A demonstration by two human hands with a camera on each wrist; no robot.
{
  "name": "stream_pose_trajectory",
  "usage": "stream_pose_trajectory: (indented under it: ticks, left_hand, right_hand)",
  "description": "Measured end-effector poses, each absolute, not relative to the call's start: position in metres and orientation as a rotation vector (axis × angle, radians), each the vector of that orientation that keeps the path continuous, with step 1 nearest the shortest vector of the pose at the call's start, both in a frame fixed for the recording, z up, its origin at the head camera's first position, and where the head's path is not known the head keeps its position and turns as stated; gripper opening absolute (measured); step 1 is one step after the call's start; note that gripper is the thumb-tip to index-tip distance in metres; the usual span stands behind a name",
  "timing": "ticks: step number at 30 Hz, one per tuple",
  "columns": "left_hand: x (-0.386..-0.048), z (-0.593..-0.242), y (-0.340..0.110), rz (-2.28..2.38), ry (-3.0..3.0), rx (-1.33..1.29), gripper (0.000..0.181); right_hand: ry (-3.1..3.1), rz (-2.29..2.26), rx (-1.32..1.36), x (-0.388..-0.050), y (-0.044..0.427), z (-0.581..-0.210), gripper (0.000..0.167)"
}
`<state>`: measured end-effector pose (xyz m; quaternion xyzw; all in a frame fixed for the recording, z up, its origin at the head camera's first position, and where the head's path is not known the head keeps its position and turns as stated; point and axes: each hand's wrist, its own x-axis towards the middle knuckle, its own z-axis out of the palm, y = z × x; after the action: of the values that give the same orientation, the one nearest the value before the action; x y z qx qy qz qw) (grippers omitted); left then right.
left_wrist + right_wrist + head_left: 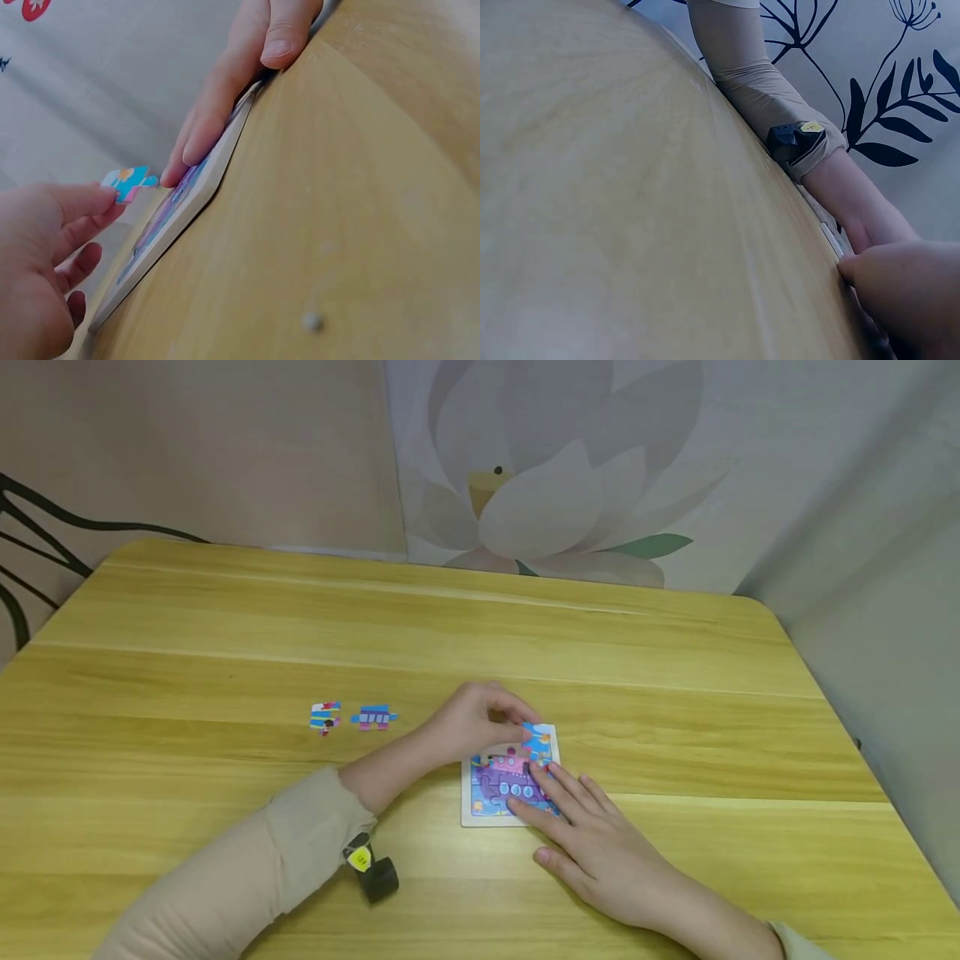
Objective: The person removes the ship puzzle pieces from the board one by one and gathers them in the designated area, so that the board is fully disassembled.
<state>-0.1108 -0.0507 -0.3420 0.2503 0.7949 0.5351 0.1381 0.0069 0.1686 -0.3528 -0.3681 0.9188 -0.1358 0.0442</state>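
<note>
A small jigsaw puzzle (514, 791) in a white-edged tray (467, 814) lies on the table, with a purple and pink picture on blue. My left hand (472, 722) pinches a blue puzzle piece (537, 741) between thumb and fingers at the tray's upper right. In the left wrist view that piece (129, 181) is held just above the puzzle. The right hand (600, 847) rests with fairly straight fingers on the puzzle's right side, covering part of it. The right wrist view shows little of the puzzle.
Two loose puzzle pieces, a striped blue one (325, 717) and a blue-purple one (374, 717), lie left of the tray on the wooden table (675, 693). A black wrist camera (377, 878) is strapped at the left sleeve. A curtain with a flower print hangs behind.
</note>
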Motion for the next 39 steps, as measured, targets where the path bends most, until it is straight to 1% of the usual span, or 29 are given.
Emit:
stream_pose_trajectory:
  ticks: [8,17,28,39]
  left_hand:
    - [-0.107,-0.333,-0.061,1.559,2.342,0.668,0.012]
    - [-0.104,-0.325,-0.082,1.581,2.406,0.599,0.011]
    - [-0.105,-0.323,-0.116,1.597,2.421,0.522,0.013]
    - [-0.109,-0.323,-0.144,1.507,2.465,0.362,0.013]
  right_hand:
    - [2.798,-0.423,-1.110,0.007,0.168,-0.351,0.051]
    - [2.810,-0.415,-1.120,0.006,0.167,-0.351,0.051]
    - [2.811,-0.409,-1.118,0.006,0.167,-0.351,0.051]
    - [2.815,-0.408,-1.120,0.006,0.166,-0.352,0.051]
